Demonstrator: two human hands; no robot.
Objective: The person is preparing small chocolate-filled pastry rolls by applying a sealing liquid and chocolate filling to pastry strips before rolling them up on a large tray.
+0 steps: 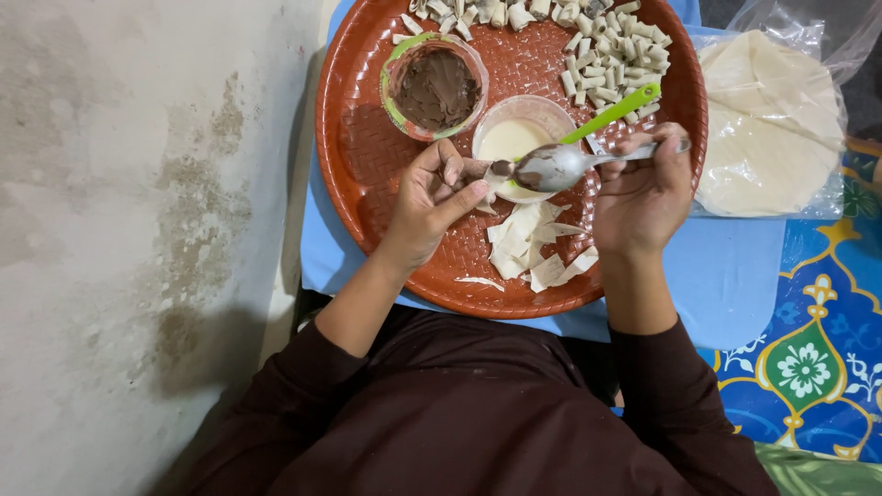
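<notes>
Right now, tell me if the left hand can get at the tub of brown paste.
Probably yes: the left hand sits just below the tub of brown paste on the tray, nothing lying between, though its fingers pinch a small piece.

A red-brown woven-textured tray (367, 156) lies on light blue cloth (735, 276), beside a blue floral-patterned mat (818, 358).

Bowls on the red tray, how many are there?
2. A bowl of brown paste sits at the tray's upper middle; a bowl of white liquid sits just right of it, by the spoon.
</notes>
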